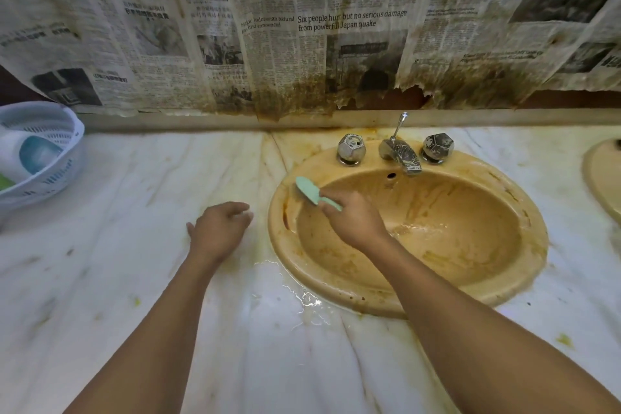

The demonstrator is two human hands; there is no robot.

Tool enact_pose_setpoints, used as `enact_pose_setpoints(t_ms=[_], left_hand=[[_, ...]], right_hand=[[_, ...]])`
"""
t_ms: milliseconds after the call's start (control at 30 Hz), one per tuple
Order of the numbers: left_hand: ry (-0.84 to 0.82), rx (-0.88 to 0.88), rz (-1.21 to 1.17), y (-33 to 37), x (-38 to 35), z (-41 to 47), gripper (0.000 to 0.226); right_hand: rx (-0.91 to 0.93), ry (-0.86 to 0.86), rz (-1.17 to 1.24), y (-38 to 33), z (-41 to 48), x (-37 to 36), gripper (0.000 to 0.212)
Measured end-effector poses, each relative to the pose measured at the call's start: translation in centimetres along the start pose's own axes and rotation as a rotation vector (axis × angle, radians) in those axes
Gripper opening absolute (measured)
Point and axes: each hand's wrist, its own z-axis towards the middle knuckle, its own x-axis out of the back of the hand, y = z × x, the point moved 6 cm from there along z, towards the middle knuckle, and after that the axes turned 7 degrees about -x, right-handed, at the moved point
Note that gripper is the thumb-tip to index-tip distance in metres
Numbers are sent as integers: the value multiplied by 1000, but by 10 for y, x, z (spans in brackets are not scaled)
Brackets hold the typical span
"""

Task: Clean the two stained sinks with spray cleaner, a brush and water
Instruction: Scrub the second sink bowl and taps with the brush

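A: What lies at the left edge of the frame?

B: A white slotted basket (50, 158) sits on the stained marble bench (151, 185). Right of it, the left hand (220, 228) rests palm down on the bench, fingers loosely bent and holding nothing.

A: And the brush?

B: The mint-green brush (311, 191) is at centre, its head against the left inner wall of the yellowish, brown-streaked sink (470, 205). The right hand (353, 218) has its fingers wrapped round the handle.

A: Is there any writing?

B: Newspaper (353, 20) across the top reads "Six people hurt but no serious damage from powerful Japan quake". A second sink (605, 178) shows at the right edge.
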Motion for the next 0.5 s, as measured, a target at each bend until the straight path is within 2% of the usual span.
enact_pose_setpoints(t_ms=[67, 133, 233, 367, 433, 500], left_hand=[[-2, 29, -316, 24, -7, -14, 10], [-84, 74, -461, 52, -26, -23, 29], [-200, 183, -493, 88, -51, -34, 46], [-165, 217, -482, 102, -65, -31, 39], [-167, 247, -510, 103, -69, -27, 40], [-140, 225, -461, 107, -70, -17, 37]], right_hand=[[-73, -23, 249, 9, -14, -2, 41], [-144, -109, 413, 10, -28, -12, 42], [-86, -159, 524, 3, -47, -20, 26], [-76, -178, 628, -3, -68, -10, 27], [-60, -228, 545, -1, -75, -8, 23], [-73, -224, 403, 16, -78, -1, 33]])
